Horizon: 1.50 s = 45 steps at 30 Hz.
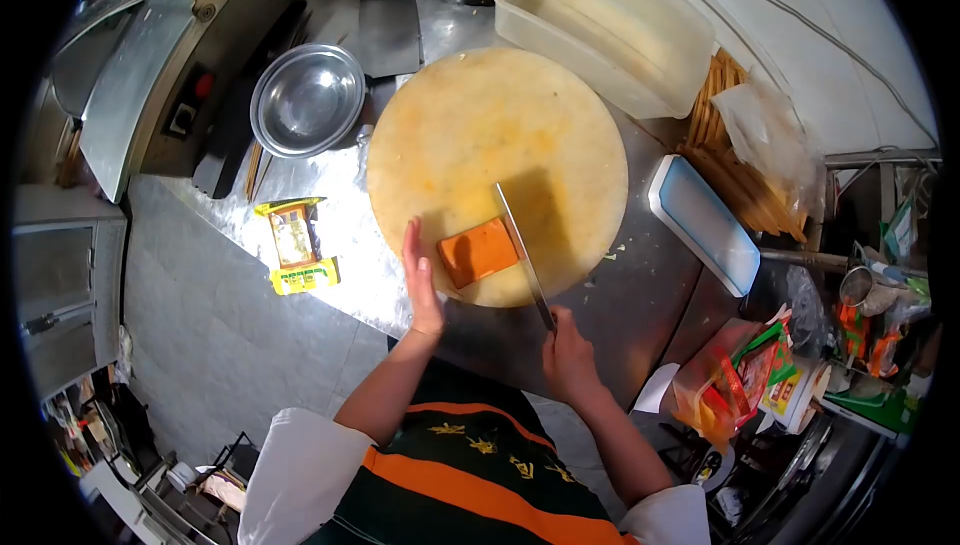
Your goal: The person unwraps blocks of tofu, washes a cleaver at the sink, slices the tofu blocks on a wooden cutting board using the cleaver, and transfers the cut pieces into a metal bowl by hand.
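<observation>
Tabletop point(640, 295), grey metal, one; bright glare along its left part. Floor point(230, 315), grey tile with a visible joint, lying off the tabletop's slanting left edge. Cabinet point(108, 285), metal, with door and handle, standing across the floor from that edge. Machine point(220, 50), metal, red knob, by the far left corner. Wall point(850, 15), white, beyond the far right corner; loose cable point(790, 5), grey, running along it. Rail point(806, 259), metal, off the right edge.

The left hand point(424, 290) is open, its fingers point(411, 238) extended forward. Behind it, the left forearm point(390, 383) slants back and outward. Well apart, to the left hand's right and farther back, the right hand point(573, 358) is curled closed, with the right forearm point(632, 450) angling outward behind it.
</observation>
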Available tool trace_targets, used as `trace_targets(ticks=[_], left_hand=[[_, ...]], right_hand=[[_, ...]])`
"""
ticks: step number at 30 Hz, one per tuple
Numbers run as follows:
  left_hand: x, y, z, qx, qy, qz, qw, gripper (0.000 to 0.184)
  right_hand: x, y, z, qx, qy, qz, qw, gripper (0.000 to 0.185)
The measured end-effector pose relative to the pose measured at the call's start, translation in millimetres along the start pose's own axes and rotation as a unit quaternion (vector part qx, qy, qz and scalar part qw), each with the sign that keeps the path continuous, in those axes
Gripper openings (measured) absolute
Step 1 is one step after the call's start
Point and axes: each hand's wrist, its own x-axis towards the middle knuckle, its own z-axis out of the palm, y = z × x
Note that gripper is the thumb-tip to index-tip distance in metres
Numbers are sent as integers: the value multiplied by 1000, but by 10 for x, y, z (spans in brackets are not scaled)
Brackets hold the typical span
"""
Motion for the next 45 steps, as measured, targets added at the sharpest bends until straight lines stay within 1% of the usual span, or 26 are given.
trace_targets(ticks=[1,2,3,4,6,7,9,10,11,14,15,17,20,22,23,25,32,34,35,37,38,39,41,42,43,45], left_hand=[[2,36,-86,0,2,-1,1000,64],[-1,71,-186,62,-31,5,998,59],[-11,90,-260,122,-63,10,990,56],[-31,93,-302,122,-62,9,990,56],[-69,94,-374,267,-115,77,954,58],[-86,80,-423,266,-114,77,954,58],[-126,14,-511,313,-156,150,925,60],[-107,37,-511,327,-170,166,915,67],[-101,47,-477,324,-169,165,916,67],[-38,47,-301,384,-209,171,883,80],[-27,14,-238,384,-210,172,883,80],[-11,-43,-109,408,-151,174,884,82],[-35,-123,-17,369,-139,160,905,71],[-57,-127,70,343,-126,146,919,57],[-67,-142,88,343,-127,145,919,57],[-56,-174,122,329,-114,156,924,56],[-41,-85,80,321,-142,131,927,57],[-15,32,17,366,-161,149,904,58],[28,47,-45,364,-162,150,905,58],[110,76,-177,445,-282,233,818,53],[165,83,-172,440,-278,319,792,39],[221,77,-177,441,-280,317,792,39],[352,68,-160,409,-387,403,722,34],[405,68,-144,404,-400,423,705,31],[439,45,-137,403,-403,422,705,31],[495,-1,-140,393,-425,455,677,32]], right_hand=[[17,-9,1,11,9,-2,1000,37],[33,-16,9,11,7,-2,1000,37],[47,-17,14,9,-13,15,1000,39],[49,-20,17,6,-33,33,999,41],[53,-34,10,27,-24,27,999,40],[68,-45,8,49,-12,21,999,39],[74,-72,-3,39,-17,35,998,38],[71,-86,-16,30,-23,50,998,38],[71,-95,-26,27,-23,51,998,38],[68,-110,-22,12,-25,39,999,37],[64,-95,-3,13,-13,20,1000,37],[57,-69,49,14,-1,1,1000,38],[29,-61,94,13,15,-7,1000,40],[2,-104,117,0,-12,6,1000,41],[-18,-107,139,0,-12,6,1000,41],[-35,-106,193,-50,4,-18,999,52],[-7,-218,233,-79,14,-5,997,49],[31,-279,24,24,-12,77,997,40],[20,-315,-57,23,-11,78,997,40],[-30,-374,-163,20,1,69,997,36],[-61,-373,-174,21,-2,71,997,36],[-101,-367,-178,6,-5,62,998,35],[-152,-385,-177,-9,-6,55,998,35],[-172,-410,-166,-9,-17,60,998,35],[-190,-424,-157,-9,-28,65,997,35],[-225,-418,-127,-7,-22,54,998,35]])
